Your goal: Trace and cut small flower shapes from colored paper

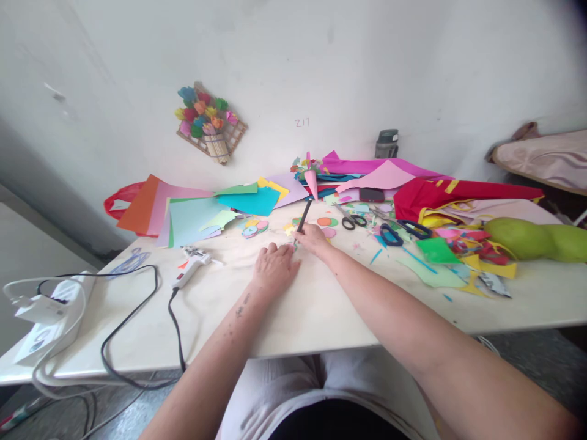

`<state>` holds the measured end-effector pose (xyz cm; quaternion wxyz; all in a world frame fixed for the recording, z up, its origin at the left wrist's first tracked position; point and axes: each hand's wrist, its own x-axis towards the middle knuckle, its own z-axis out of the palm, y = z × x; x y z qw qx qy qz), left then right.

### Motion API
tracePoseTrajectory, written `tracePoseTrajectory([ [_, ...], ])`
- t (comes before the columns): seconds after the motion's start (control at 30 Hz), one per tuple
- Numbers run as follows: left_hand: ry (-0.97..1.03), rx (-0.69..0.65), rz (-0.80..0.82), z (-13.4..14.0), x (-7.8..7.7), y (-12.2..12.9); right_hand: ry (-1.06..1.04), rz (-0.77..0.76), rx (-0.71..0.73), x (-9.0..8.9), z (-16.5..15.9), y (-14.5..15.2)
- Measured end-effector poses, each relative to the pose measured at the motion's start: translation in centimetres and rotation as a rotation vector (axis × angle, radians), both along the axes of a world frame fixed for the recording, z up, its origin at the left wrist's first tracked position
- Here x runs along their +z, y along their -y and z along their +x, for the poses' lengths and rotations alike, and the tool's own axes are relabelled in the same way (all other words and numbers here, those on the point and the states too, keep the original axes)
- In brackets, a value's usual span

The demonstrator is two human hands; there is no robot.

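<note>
My right hand (312, 239) is closed around a black pen (304, 215), which leans with its upper end pointing away from me and its lower end near the table. My left hand (275, 266) lies palm down on the tabletop just left of it, fingers stretched forward. A small pale pink piece (292, 245) shows by the left fingertips, under the pen's lower end; most of it is hidden. Beyond the hands lie round paper cutouts in orange (324, 222) and pink (329, 232). Another group of pastel paper circles (255, 228) sits to the left.
A white glue gun (192, 266) lies at left, its black cord running past a power strip (55, 318). Coloured paper sheets (192, 217) cover the back left. Black scissors (354, 221), blue-handled scissors (391, 234), paper scraps (472, 244) and a green cushion-like object (536, 240) are right.
</note>
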<state>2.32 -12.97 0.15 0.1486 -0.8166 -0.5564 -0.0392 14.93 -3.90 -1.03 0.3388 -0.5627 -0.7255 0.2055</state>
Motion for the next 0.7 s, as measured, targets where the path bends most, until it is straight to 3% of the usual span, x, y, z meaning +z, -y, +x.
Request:
tracePoseTrajectory([
  [0.7, 0.014, 0.012, -0.017, 0.16, 0.21, 0.1, 0.044, -0.019, -0.003, 0.26, 0.07, 0.18],
])
